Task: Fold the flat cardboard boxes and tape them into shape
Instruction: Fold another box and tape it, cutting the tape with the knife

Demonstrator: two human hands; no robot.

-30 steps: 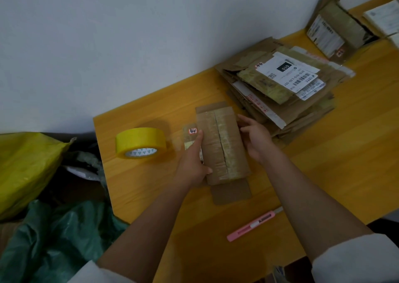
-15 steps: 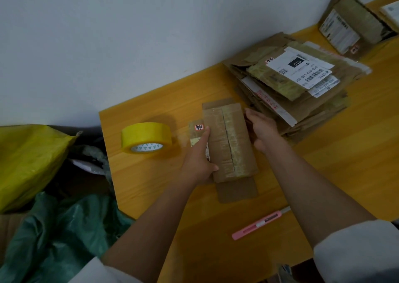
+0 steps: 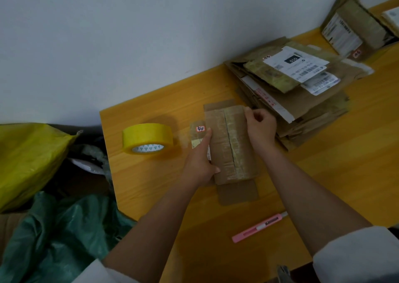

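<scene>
Two hands work a box [image 3: 230, 144] at frame centre: left hand [image 3: 199, 162] grips its left edge, right hand [image 3: 260, 127] pinches its upper right corner; tape [image 3: 148, 138] sits left.

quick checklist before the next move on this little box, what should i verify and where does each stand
1. Box held steady: ok. The left hand grips the left side of the small cardboard box on the table.
2. Far right corner held: ok. The right hand pinches it with curled fingers.
3. Top seam closed: cannot tell. Old tape covers it, but a dark slit runs along it.
4. End flaps folded in: not ok. The near flap lies flat on the table.
5. Tape roll in reach: ok, left of the box.
6. Pink utility knife clear of the hands: ok, lying nearer the person.
</scene>
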